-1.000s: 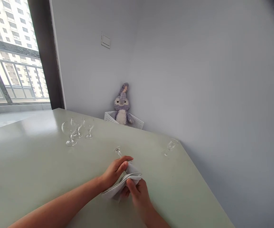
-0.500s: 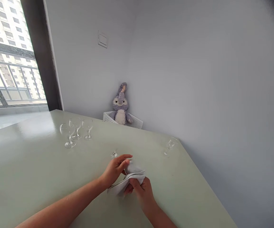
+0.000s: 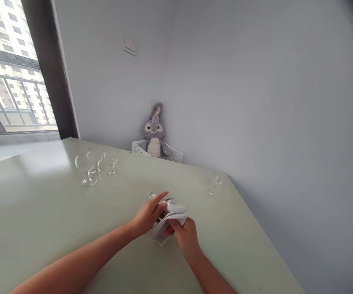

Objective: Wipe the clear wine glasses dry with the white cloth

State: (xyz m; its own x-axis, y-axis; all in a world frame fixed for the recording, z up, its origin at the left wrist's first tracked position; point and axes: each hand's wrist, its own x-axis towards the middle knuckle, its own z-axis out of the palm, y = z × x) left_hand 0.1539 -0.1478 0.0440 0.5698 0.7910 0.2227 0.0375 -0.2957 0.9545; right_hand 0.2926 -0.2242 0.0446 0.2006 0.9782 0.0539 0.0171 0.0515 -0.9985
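Note:
Near the table's middle, my left hand (image 3: 148, 214) is wrapped round a clear stemmed glass (image 3: 152, 194), its index finger stretched out. The foot of this glass sticks out beyond the fingers, and its bowl is mostly hidden by the cloth and hand. My right hand (image 3: 187, 235) grips a light grey cloth (image 3: 176, 212), with the thumb pressed on it. The cloth lies against the bowl, and one corner hangs below the hands.
Three stemmed glasses (image 3: 89, 181) stand upright at the left of the pale green table (image 3: 127, 261). Another glass (image 3: 216, 183) is near the right edge. Behind the table, a plush rabbit (image 3: 154, 145) sits in a white basket (image 3: 175, 154) against the wall.
The held glass has turned slightly, its foot showing more. My left index finger has lifted, and the cloth's lower corner has shifted right. The whole view has moved a little.

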